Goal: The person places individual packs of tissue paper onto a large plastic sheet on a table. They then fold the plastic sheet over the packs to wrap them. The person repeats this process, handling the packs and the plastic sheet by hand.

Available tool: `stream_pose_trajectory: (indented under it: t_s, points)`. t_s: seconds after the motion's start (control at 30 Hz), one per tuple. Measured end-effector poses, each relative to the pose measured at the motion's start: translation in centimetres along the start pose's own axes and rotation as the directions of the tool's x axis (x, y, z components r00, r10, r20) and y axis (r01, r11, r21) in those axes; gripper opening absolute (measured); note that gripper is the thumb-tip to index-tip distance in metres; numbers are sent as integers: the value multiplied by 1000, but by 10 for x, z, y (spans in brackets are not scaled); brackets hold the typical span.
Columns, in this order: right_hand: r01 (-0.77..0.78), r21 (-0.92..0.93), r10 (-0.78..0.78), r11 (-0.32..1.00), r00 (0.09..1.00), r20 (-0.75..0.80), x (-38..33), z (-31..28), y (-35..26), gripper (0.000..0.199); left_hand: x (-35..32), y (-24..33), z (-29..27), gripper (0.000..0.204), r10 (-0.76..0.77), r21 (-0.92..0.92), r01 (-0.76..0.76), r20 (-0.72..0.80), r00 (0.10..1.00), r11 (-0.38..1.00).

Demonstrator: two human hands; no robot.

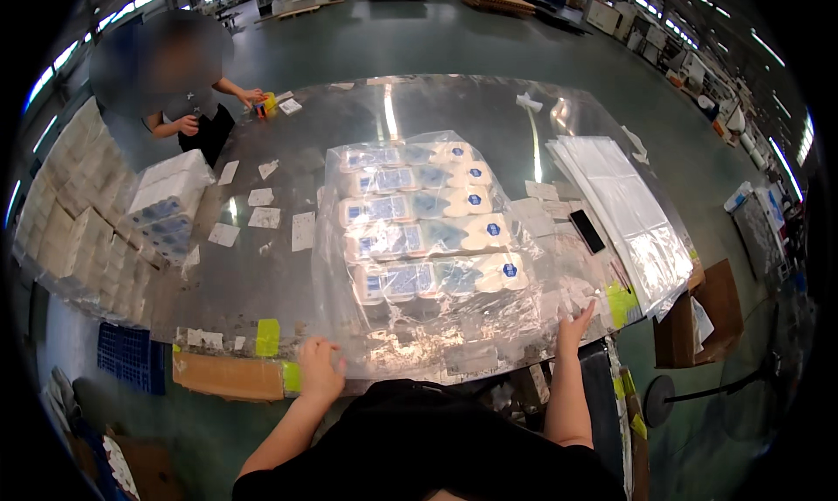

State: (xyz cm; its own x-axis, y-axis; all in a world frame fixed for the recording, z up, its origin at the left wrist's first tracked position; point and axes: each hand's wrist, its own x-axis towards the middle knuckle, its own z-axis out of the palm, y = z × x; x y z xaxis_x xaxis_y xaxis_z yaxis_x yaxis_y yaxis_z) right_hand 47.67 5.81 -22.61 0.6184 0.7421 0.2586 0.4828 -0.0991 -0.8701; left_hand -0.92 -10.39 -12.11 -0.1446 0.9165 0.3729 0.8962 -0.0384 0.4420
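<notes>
Several packs of white paper rolls [432,236] lie in a row inside a large clear plastic bag [410,326] on a shiny metal table [262,274]. My left hand [319,368] rests at the bag's near left edge, fingers curled on the plastic at the table's front rim. My right hand [575,324] has its fingers spread on the bag's near right corner. Whether either hand pinches the film is unclear.
A stack of flat clear bags [624,209] and a black phone [587,230] lie to the right. Paper slips [262,213] are scattered on the left. Another person [188,108] stands at the far left corner. Bagged roll packs [166,206] pile at the left edge; a cardboard box [707,318] sits right.
</notes>
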Motion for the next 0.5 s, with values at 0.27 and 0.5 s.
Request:
stream_pose_trajectory:
  t_s: [0.27, 0.5]
  points:
    - [184, 57, -181, 981, 779, 600, 0, 110, 57, 16, 32, -33, 37, 12, -538, -752, 505, 239, 808, 424]
    - [297, 99, -212, 950, 380, 900, -113, 113, -72, 19, -12, -78, 26, 16, -536, -589, 512, 153, 830, 625]
